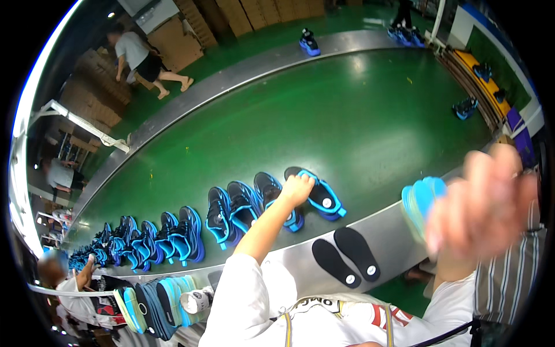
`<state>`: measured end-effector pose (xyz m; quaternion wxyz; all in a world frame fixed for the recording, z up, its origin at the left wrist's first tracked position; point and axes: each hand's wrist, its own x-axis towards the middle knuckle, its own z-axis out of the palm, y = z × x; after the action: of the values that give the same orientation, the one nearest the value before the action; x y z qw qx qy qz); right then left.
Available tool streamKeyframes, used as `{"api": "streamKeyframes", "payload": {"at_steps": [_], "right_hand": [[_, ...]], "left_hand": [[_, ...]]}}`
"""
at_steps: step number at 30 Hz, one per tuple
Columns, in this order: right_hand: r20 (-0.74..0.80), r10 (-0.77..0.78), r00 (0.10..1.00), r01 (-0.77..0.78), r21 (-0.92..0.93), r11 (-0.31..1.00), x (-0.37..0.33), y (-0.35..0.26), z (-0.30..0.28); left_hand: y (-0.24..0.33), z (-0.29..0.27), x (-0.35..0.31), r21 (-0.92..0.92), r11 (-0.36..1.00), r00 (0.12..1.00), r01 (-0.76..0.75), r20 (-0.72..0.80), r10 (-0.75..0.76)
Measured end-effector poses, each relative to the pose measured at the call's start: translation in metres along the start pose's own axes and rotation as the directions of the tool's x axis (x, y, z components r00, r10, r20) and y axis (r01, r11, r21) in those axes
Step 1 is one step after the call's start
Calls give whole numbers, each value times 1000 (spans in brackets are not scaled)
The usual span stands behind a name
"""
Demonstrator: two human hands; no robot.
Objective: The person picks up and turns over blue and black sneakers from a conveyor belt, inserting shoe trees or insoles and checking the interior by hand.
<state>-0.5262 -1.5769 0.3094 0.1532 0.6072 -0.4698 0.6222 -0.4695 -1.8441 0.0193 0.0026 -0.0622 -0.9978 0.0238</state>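
My left hand point(298, 189) reaches forward onto the green belt, its fingers closed on the upper of a black and blue sneaker point(329, 199). A black insole with a round white sticker shows inside that shoe. Just left of it stands another black and blue sneaker point(267, 188). My right hand point(477, 205) is raised at the right, close to the camera and smeared by motion. Beside it is a fanned stack of light blue and green insoles point(413, 202); whether the hand touches it I cannot tell. Two black insoles point(356, 248) lie on the metal ledge before me.
A long row of sneakers point(188, 234) runs left along the green belt point(254, 127). More insoles point(159, 303) and a white roll point(196, 301) sit at lower left. Across the belt, one sneaker point(310, 43) stands on the metal rim. A person point(139, 55) walks beyond it.
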Motion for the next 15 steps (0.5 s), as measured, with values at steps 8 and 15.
{"api": "streamKeyframes", "payload": {"at_steps": [8, 15], "right_hand": [[-16, -380, 925, 380, 101, 920, 2, -49, -7], [-24, -367, 930, 367, 100, 925, -12, -58, -37]], "left_hand": [[-15, -33, -28, -737, 599, 894, 314, 16, -449], [-12, -64, -160, -995, -93, 516, 47, 104, -851]]}}
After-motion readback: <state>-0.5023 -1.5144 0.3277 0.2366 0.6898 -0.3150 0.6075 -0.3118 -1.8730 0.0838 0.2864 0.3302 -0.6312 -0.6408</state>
